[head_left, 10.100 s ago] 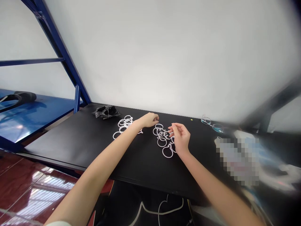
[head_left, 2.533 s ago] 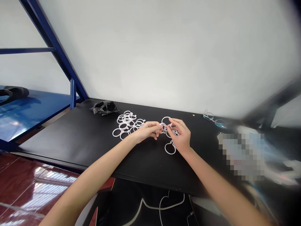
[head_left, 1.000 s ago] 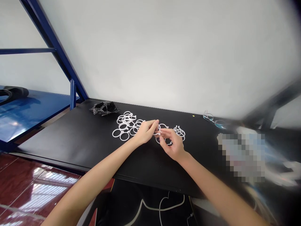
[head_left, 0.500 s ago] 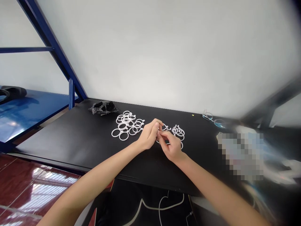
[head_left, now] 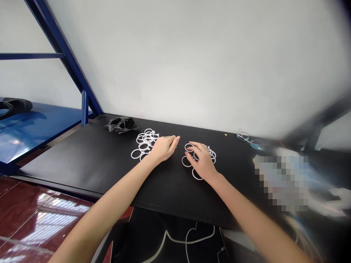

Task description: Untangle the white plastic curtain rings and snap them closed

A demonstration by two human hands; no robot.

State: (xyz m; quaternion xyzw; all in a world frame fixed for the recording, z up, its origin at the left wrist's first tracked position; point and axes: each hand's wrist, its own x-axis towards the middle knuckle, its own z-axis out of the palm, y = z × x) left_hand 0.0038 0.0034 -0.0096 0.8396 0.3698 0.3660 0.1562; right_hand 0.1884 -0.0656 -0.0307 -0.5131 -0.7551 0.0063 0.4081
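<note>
Two groups of white rings (head_left: 148, 137) are lying on the bench (head_left: 82, 157). Left hand (head_left: 165, 147) is resting curled, contents hidden; right hand (head_left: 201, 159) is hovering, fingers parted, gripping none visibly. I'm judging them light, fairly stiff, perhaps slippery: favouring rim pinches.

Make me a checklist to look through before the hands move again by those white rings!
1. Rings in two groups, left group and right group, apart: ok.
2. Right hand at the right group: ok, its fingers are spread over the rings.
3. Left hand not holding a ring: cannot tell, its fingers are curled.
4. Every ring countable: not ok, the hands cover some.
5. Glasses away from both hands: ok.
6. Crumpled dark plastic off the rings: ok.
</note>
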